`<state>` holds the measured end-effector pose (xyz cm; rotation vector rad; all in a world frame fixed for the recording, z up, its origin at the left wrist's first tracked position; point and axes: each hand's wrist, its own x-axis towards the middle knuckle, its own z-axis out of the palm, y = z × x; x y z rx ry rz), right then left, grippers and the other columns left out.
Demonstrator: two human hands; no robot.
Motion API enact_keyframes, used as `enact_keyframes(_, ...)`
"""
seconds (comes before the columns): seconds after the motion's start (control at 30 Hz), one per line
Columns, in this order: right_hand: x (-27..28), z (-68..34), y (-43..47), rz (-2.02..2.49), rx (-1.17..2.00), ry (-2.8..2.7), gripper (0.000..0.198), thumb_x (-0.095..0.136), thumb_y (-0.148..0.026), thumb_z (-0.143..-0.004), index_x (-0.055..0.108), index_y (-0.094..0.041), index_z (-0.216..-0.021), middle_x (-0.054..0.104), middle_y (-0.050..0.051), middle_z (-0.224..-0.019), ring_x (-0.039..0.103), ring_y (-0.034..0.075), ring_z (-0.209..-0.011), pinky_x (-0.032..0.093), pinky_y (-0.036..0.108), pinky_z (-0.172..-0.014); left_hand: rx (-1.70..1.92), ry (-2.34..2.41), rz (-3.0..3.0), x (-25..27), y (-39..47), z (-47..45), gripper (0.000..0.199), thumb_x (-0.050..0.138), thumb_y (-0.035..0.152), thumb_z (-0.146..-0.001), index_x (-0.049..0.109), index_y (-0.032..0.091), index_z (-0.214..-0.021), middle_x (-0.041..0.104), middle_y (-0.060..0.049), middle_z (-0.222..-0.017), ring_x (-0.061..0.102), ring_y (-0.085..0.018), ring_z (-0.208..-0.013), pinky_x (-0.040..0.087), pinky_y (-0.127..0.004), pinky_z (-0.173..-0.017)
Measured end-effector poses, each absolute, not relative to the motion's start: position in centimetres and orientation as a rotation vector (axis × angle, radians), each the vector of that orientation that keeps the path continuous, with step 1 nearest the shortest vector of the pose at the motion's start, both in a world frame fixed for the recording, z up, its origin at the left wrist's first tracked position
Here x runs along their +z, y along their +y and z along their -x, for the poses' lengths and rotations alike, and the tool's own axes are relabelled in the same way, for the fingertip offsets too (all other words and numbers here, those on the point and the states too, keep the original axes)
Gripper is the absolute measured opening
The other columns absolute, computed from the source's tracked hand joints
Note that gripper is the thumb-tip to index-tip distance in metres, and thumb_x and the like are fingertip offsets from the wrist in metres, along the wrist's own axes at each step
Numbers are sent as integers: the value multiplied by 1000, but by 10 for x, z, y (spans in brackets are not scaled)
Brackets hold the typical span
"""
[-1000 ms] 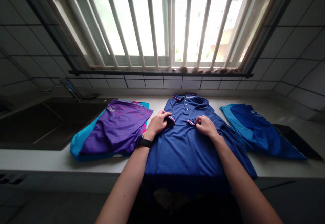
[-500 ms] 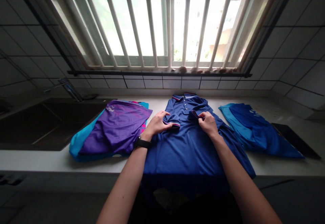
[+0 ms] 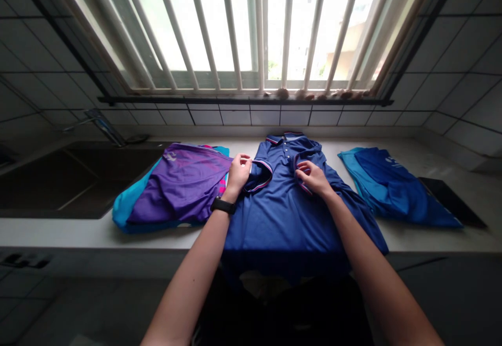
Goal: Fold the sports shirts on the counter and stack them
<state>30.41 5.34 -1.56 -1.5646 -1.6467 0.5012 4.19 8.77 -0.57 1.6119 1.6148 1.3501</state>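
A navy polo shirt [image 3: 286,220] lies front up on the counter, collar toward the window, its hem hanging over the front edge. My left hand [image 3: 238,173], with a black band on the wrist, pinches the sleeve on the left, whose striped cuff gapes open as a loop. On the other side my right hand [image 3: 312,177] grips the second sleeve by its striped cuff, folded in over the chest. Both sleeves are turned inward over the shirt's front. Parts of the fingertips are hidden by the cloth.
A folded purple shirt [image 3: 180,189] on turquoise cloth lies left, overlapping the dark sink [image 3: 78,179] with its tap [image 3: 105,126]. Folded blue shirts [image 3: 400,189] and a dark flat object [image 3: 451,199] are on the right. Small stones [image 3: 282,93] line the sill below the barred window.
My left hand has shifted slightly left and up, and the cuff there has opened into a round loop. The right cuff now stands more upright. The view has tilted slightly downward.
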Motion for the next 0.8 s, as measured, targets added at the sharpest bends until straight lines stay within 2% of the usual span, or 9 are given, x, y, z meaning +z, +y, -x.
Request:
enact_keyframes(0.1,-19,-300,51,1370,590,-1834,24,71,-24,-87,74,-17,-110,78,8,-107,72,18,-87,58,32,-87,1282,1303,-1579,-7,86,-46,36,66,25,-86,59,17,-120,71,-12,-115,72,-20,-98,57,-34,-88)
enact_keyframes(0.2,-23,-301,49,1305,512,-1962,29,78,-27,-84,76,-18,-112,74,8,-111,71,19,-92,58,33,-91,1064,1233,-1790,-8,78,-48,51,77,28,-77,60,18,-123,73,-7,-106,72,-20,-94,57,-34,-89)
enact_keyframes(0.3,-28,-304,50,1292,428,-2068,29,82,-25,-81,80,-19,-109,70,7,-107,70,21,-97,57,35,-95,839,1468,-2079,-8,70,-53,29,71,21,-80,65,19,-109,72,-3,-85,71,-21,-83,56,-35,-85)
enact_keyframes(0.4,-31,-304,53,1299,389,-2097,22,76,-21,-84,82,-20,-106,68,7,-105,69,21,-101,54,35,-100,868,1620,-2132,-8,68,-64,9,60,19,-89,66,21,-96,73,-5,-84,72,-23,-85,55,-35,-86)
enact_keyframes(0.5,-32,-302,54,1324,386,-2094,21,71,-19,-87,82,-21,-105,68,6,-104,69,20,-99,54,34,-99,1153,1518,-1941,-5,68,-76,16,52,25,-98,65,21,-108,76,-6,-92,74,-21,-90,55,-32,-87)
enact_keyframes(0.57,-31,-300,54,1321,398,-2096,21,68,-19,-89,82,-21,-104,69,7,-105,68,20,-100,53,34,-100,1095,1243,-1923,-2,67,-81,24,52,35,-101,66,19,-111,78,-7,-95,74,-20,-91,56,-31,-87)
enact_keyframes(0.67,-27,-300,54,1325,424,-2078,25,57,-21,-97,82,-20,-98,71,8,-107,68,21,-104,51,32,-102,897,1037,-2004,0,64,-83,40,44,45,-105,73,17,-104,79,-8,-90,75,-22,-88,57,-33,-88)
enact_keyframes(0.73,-25,-302,54,1404,411,-2041,33,48,-20,-101,79,-20,-91,72,8,-102,68,21,-101,51,32,-100,959,1190,-2125,-2,62,-82,39,43,39,-105,75,17,-107,79,-11,-100,74,-25,-99,55,-37,-97)
enact_keyframes(0.8,-24,-304,55,1515,347,-1952,35,43,-18,-102,76,-20,-90,72,9,-98,68,22,-97,52,34,-97,1002,1423,-2271,-6,62,-81,30,54,34,-100,75,20,-117,74,-12,-126,66,-28,-123,47,-43,-111)
